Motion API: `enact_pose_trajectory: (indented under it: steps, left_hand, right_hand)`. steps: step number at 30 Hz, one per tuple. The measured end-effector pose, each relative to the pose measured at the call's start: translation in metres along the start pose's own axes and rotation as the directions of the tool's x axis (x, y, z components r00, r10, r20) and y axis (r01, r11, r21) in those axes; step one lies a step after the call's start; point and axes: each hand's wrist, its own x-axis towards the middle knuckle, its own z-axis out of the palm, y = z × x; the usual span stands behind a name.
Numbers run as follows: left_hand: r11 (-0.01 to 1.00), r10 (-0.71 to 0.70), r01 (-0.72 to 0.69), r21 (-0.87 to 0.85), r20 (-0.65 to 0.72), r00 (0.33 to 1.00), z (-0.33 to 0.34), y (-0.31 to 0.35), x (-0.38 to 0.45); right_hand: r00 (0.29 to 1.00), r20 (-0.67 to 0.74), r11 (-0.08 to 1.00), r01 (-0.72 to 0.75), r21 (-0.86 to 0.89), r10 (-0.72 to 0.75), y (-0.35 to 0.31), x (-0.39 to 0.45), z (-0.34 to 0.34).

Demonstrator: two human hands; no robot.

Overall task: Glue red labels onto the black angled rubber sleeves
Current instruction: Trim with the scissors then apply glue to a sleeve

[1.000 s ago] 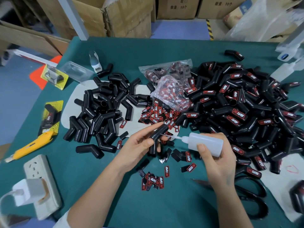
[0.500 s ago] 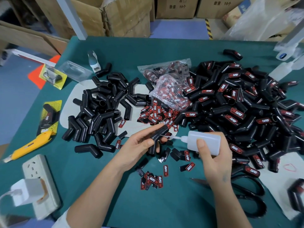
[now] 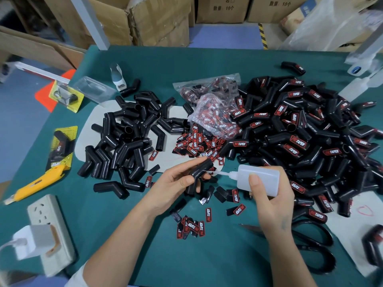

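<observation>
My left hand (image 3: 176, 186) grips a plain black angled rubber sleeve (image 3: 200, 174) above the green table. My right hand (image 3: 271, 200) holds a white glue bottle (image 3: 259, 179) lying sideways, its thin nozzle touching the sleeve's upper arm. Loose red labels (image 3: 199, 143) lie in a heap just beyond the hands, and a smaller cluster of red labels (image 3: 191, 225) lies nearer me. A pile of unlabelled sleeves (image 3: 126, 139) fills the left. A large pile of labelled sleeves (image 3: 300, 137) fills the right.
Clear bags of labels (image 3: 213, 106) sit at the middle back. A yellow utility knife (image 3: 36, 184) and a power strip (image 3: 49, 230) with a charger lie at the left. Black scissors (image 3: 310, 247) lie under my right forearm. A second glue bottle (image 3: 352, 88) stands far right. Cardboard boxes line the back.
Both hands hold nearly the same pose. The nozzle stays against the sleeve, and the view has shifted slightly.
</observation>
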Motion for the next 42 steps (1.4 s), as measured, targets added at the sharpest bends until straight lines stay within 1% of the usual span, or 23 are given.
enact_pose_trajectory:
  steps: [6, 17, 21, 32, 42]
  left_hand:
    - [1.000, -0.001, 0.001, -0.023, -0.006, 1.000, 0.0013, -0.0007, 0.0000]
    - [1.000, 0.006, -0.006, 0.012, -0.015, 1.000, -0.0017, -0.0017, 0.0008]
    - [1.000, 0.009, -0.008, 0.022, -0.031, 0.999, -0.0031, -0.0040, 0.0017]
    - [0.999, 0.013, -0.012, 0.038, -0.021, 1.000, -0.0028, -0.0043, 0.0011]
    - [1.000, 0.004, -0.003, 0.011, -0.018, 1.000, 0.0002, 0.0006, -0.0011]
  right_hand:
    - [1.000, 0.007, 1.000, 0.014, -0.003, -0.014, -0.0014, -0.0001, -0.0008]
    - [0.999, -0.002, 0.999, 0.033, -0.017, -0.033, -0.0032, -0.0017, -0.0016]
    - [0.998, 0.007, 0.998, 0.064, -0.014, -0.064, -0.0075, -0.0022, -0.0004]
    - [0.999, -0.011, 0.999, 0.042, -0.011, -0.042, -0.0036, -0.0021, -0.0016]
    - [0.998, 0.006, 0.997, 0.067, -0.025, -0.067, -0.0052, -0.0021, -0.0013]
